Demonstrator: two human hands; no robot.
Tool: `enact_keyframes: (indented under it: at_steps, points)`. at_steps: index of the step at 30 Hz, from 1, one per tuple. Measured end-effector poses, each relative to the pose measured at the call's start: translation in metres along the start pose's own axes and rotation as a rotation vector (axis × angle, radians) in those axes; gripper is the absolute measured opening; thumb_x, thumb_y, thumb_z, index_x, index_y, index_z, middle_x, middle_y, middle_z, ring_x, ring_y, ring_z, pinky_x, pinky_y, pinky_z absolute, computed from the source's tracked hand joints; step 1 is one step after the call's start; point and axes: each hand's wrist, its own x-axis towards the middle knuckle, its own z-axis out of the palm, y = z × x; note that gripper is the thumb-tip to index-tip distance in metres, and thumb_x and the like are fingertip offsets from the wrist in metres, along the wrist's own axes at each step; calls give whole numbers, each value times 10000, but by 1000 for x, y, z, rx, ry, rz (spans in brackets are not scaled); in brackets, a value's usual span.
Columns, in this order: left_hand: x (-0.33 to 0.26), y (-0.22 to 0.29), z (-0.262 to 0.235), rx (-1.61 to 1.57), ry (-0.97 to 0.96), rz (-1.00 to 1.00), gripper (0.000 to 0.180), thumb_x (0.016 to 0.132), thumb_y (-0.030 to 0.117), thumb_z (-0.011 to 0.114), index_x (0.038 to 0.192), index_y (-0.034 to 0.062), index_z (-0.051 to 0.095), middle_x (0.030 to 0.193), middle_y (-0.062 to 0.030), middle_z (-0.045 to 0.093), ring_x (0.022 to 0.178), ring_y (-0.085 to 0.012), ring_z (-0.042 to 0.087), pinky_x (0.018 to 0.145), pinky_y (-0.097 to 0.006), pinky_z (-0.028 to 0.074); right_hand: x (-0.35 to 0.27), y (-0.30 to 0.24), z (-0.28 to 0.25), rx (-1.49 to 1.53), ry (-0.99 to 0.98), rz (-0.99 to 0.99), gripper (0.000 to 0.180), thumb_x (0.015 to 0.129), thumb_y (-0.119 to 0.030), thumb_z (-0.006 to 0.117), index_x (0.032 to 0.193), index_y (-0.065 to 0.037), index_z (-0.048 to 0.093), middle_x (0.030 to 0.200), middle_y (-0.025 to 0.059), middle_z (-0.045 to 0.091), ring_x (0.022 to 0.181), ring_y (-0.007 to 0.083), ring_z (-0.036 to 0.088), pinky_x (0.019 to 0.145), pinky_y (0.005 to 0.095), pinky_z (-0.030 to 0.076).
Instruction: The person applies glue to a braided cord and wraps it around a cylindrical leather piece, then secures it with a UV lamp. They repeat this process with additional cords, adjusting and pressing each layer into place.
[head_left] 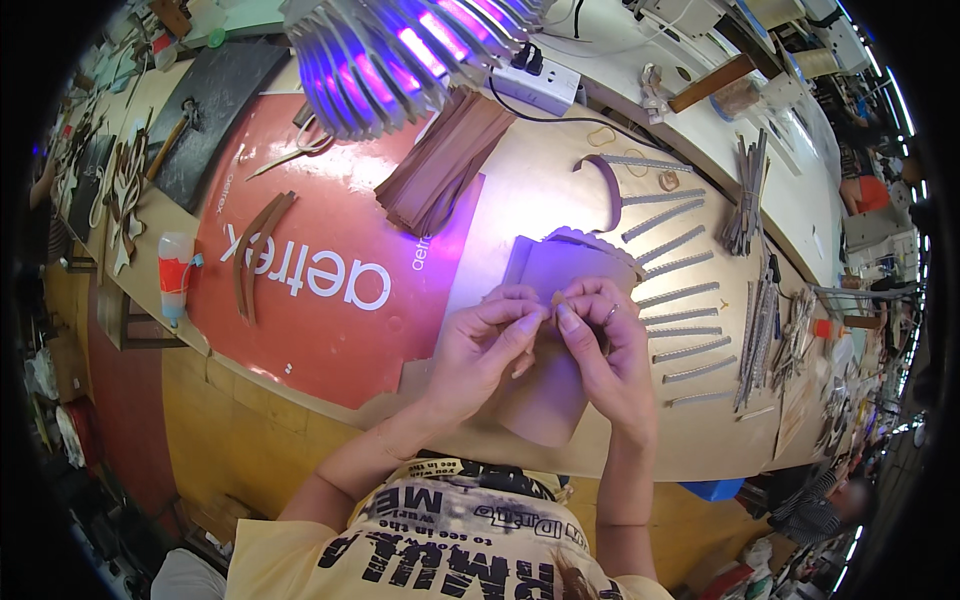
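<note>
My left hand (485,345) and my right hand (608,350) meet fingertip to fingertip over the worktable. Each is closed in a pinch. A small tan piece (558,298) shows at the right thumb and forefinger; its kind is too small to tell. What the left fingertips hold, if anything, is hidden. Beneath both hands lies a brown-grey sheet (545,405) with a curled lower end. A scalloped strip (600,245) lies along its far edge. To the right, several short grey-brown strips (685,315) are spread in a row, with a curved brown strip (612,190) at their far end.
A lit purple lamp (415,60) hangs over the far side. Beyond my hands rests a stack of brown strips (440,165). On the red sheet (320,340) lie scissors (295,152) and curved brown strips (258,255). A bottle (175,280) stands left; strip bundles (745,195) lie right.
</note>
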Motion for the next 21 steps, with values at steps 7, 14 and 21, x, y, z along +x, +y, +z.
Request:
enact_keyframes:
  at_steps: [7,14,21]
  points:
    - [3,7,-5,232,32,112,140,919,32,664,1039,-35,684,1070,-34,562,700,-53,526,561,-195,440,3,-5,3,-233,-11,-83,133,897,-158,645,922,-37,696,993,45,633,962,180,553,960,353,266]
    - [4,5,-16,142,95,-84,171,962,140,634,1054,5,684,763,42,548,599,-15,417,501,-191,322,4,-5,8,-412,-7,-148,171,886,-204,649,947,-49,691,987,90,627,1011,251,570,929,397,316]
    - [8,-16,-35,151,285,-166,168,973,162,620,1042,18,671,691,54,494,562,-24,372,491,-198,291,-15,5,-3,-489,353,-201,300,854,-240,714,1091,-63,660,1065,109,620,1066,283,549,961,406,362]
